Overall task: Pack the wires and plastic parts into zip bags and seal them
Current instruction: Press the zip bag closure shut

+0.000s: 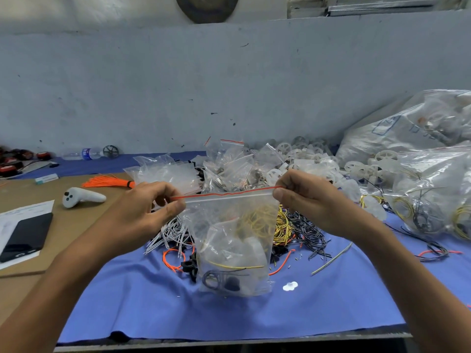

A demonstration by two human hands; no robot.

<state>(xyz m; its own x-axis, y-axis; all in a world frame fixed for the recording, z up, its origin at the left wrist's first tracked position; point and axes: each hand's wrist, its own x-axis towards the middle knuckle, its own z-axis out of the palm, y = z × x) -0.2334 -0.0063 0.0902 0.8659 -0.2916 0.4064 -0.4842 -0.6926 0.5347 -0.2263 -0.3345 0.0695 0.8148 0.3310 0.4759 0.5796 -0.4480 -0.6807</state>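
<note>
Wall (178, 85) runs right behind the table (229, 322), closing off the far side. Table's near edge runs across the bottom of the view. Blue cloth (132, 301) covers most of the table, with a bare strip along the near side between the edge and the wire piles. Right side is blocked by two big clear sacks (413, 128) of parts. Left side is a cardboard sheet (71, 225), mostly flat and open.

Mid-table, back to front:
- heap of empty bags (229, 166), with white wheels (305, 154) just beside it on the right
- loose grey wires (173, 233) and black wires (308, 233), either side of the held bag

Zip bag (234, 240) hangs upright at center over the cloth, with yellow and black wire and pale plastic parts inside. Its bottom is at or just above the cloth; can't tell if it's touching.

Both forearms reach in from the bottom corners. Left hand (142, 212) pinches the left end of the red zip strip, thumb in front, fingers curled. Right hand (313, 200) pinches the right end the same way. Strip is pulled nearly straight between them; can't tell if it's sealed.

On the cardboard: phone (25, 235), white controller (81, 197), orange wire bundle (107, 181). Small white part (290, 286) lies on the cloth near the bag's lower right corner.
</note>
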